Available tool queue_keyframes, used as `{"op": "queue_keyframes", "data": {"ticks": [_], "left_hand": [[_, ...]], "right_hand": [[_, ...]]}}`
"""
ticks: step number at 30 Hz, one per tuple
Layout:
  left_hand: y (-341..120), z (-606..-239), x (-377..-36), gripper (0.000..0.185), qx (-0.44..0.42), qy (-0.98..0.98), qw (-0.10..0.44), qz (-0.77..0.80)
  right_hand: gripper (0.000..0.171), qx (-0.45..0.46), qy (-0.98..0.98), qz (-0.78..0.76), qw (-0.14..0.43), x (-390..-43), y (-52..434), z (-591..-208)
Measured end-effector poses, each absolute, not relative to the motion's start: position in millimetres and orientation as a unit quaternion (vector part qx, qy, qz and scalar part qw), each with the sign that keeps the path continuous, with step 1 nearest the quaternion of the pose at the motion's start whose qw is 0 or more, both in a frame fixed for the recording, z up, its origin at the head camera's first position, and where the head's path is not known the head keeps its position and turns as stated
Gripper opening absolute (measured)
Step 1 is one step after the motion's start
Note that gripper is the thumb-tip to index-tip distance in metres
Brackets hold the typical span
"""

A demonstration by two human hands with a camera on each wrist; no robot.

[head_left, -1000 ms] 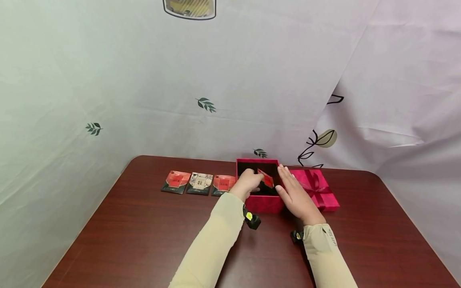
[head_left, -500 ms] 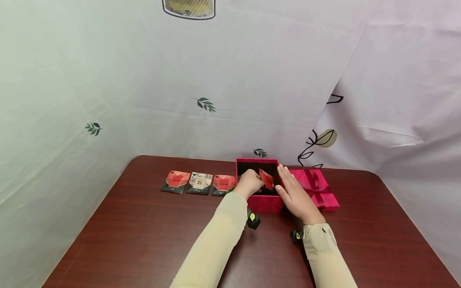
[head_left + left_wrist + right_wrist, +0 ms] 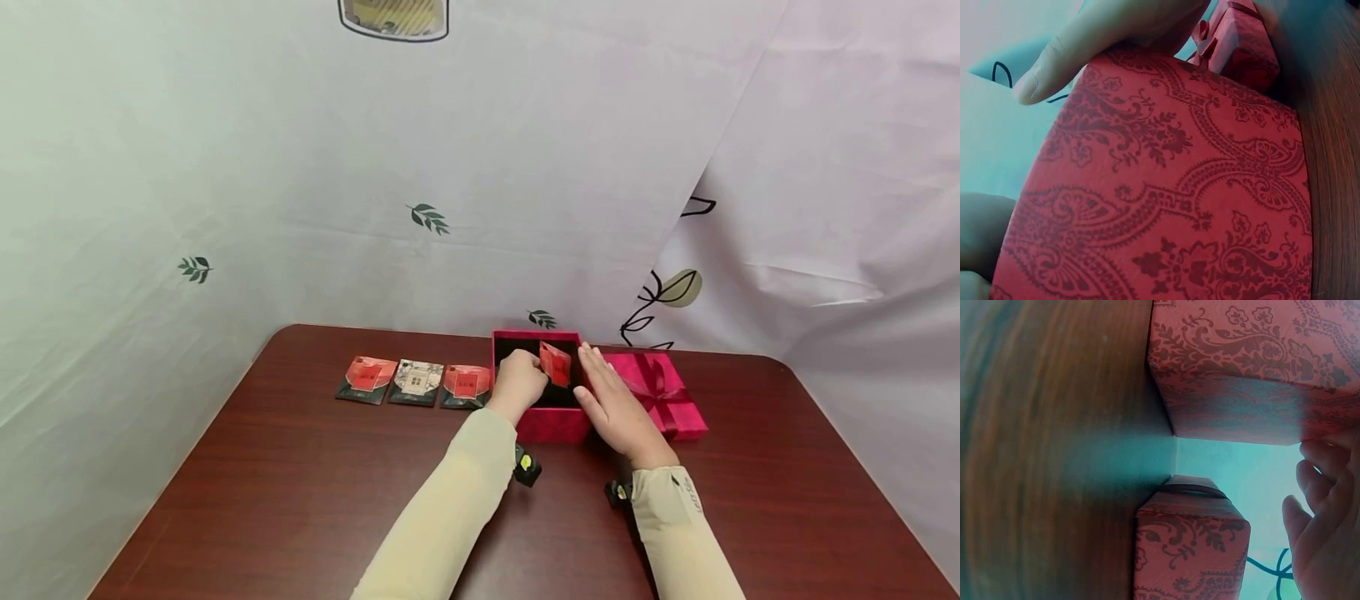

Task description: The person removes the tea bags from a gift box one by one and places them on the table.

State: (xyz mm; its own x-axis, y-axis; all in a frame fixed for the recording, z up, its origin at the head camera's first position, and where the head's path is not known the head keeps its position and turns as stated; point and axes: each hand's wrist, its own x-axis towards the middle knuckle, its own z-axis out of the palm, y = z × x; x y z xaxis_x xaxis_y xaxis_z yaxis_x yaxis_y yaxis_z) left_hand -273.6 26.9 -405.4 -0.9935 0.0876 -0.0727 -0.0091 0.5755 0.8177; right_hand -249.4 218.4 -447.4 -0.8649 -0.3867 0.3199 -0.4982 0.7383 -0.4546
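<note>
Both arms are covered by long beige sleeves, the left sleeve (image 3: 442,517) at lower centre and the right sleeve (image 3: 686,533) at lower right, with a small black device strapped at each wrist, yellow-green marked

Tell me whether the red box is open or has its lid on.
Open. The red box shows its dark inside, the left hand holds a red packet over it, and the ribboned lid lies on the table beside it.

Box (image 3: 551,423) mouth open from above; lid (image 3: 660,392) just right, packets (image 3: 416,382) just left block sides. Table (image 3: 300,483) front free.
</note>
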Motion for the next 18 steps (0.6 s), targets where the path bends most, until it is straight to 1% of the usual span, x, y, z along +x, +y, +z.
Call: {"op": "queue_keyframes", "data": {"ticks": [5, 6, 10, 18], "left_hand": [[28, -402, -269, 0.018, 0.021, 0.885, 0.006, 0.464], [28, -401, -268, 0.018, 0.021, 0.886, 0.000, 0.463], [28, -399, -267, 0.029, 0.022, 0.890, -0.019, 0.454], [20, -396, -260, 0.031, 0.032, 0.883, -0.044, 0.467]], "right_hand": [[0.067, 0.237, -0.927, 0.271, 0.104, -250, 218, -448], [0.067, 0.237, -0.927, 0.270, 0.103, -250, 218, -447], [0.067, 0.238, -0.927, 0.269, 0.105, -249, 219, -447], [0.068, 0.230, -0.930, 0.273, 0.088, -249, 218, -446]]}}
